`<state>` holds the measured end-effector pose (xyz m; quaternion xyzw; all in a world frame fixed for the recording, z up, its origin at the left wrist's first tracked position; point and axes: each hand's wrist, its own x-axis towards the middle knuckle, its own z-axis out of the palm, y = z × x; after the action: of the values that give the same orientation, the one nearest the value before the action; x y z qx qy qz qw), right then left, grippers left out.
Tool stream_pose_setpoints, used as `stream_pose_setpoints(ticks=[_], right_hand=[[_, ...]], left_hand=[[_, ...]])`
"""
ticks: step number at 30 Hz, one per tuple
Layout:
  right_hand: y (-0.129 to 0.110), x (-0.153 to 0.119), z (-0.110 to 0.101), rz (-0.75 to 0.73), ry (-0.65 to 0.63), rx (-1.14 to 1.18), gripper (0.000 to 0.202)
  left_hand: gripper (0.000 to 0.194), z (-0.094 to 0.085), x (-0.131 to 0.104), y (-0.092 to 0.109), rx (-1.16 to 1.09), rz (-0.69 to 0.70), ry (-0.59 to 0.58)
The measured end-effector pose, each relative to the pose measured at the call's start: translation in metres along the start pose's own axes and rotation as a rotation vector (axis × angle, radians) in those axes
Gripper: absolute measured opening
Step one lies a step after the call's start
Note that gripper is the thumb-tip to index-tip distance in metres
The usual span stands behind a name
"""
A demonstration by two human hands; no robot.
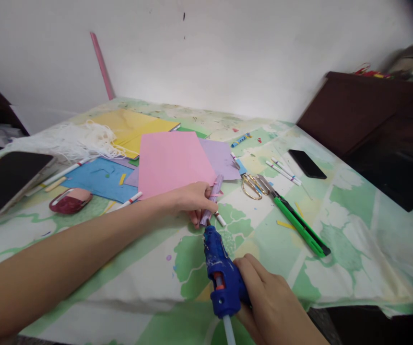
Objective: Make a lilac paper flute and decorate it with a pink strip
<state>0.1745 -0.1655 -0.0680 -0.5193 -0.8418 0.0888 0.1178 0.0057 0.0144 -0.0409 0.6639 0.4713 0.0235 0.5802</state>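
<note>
My right hand point(264, 292) is wrapped round the handle of a blue glue gun point(218, 273), with a pale glue stick point(229, 329) sticking out of its back end. The nozzle points away from me and meets, or nearly meets, the near end of a rolled purple paper tube point(218, 184). Around that tube the fingers of my left hand point(197, 199) are closed, partly hiding it. A bit of pink paper shows on the tube. Beside it lies a white marker point(220, 219). Just beyond my left hand is a pink sheet point(173, 160).
Yellow sheets point(130, 127), a blue sheet point(98, 179) and white string point(73, 139) lie on the left, near a large phone point(8, 179). To the right are gold-handled scissors point(252, 187), a green box cutter point(298, 223) and a black phone point(307, 164).
</note>
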Motion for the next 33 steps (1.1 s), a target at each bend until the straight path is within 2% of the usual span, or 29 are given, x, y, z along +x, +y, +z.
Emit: stream_pose_setpoints(ticks=[14,22,29,33], right_hand=[[-0.0007,-0.0008,0.0006,0.01,-0.019,0.01,0.013],[-0.0023,0.0003,-0.0053,-0.017,-0.034,0.021,0.018],[-0.0029,0.0046,-0.0055,0.036,-0.028,0.036,0.014],[-0.0034,0.0049,-0.0075,0.005,-0.018,0.047,0.018]], left_hand=[[0.03,-0.0012,0.0004,-0.0022,-0.005,0.003,-0.006],[0.029,-0.0022,0.0024,-0.0049,0.003,0.023,-0.016],[0.029,-0.0011,-0.0001,-0.0015,0.007,0.015,-0.007],[0.029,-0.0014,-0.0011,-0.0006,0.0,0.004,-0.009]])
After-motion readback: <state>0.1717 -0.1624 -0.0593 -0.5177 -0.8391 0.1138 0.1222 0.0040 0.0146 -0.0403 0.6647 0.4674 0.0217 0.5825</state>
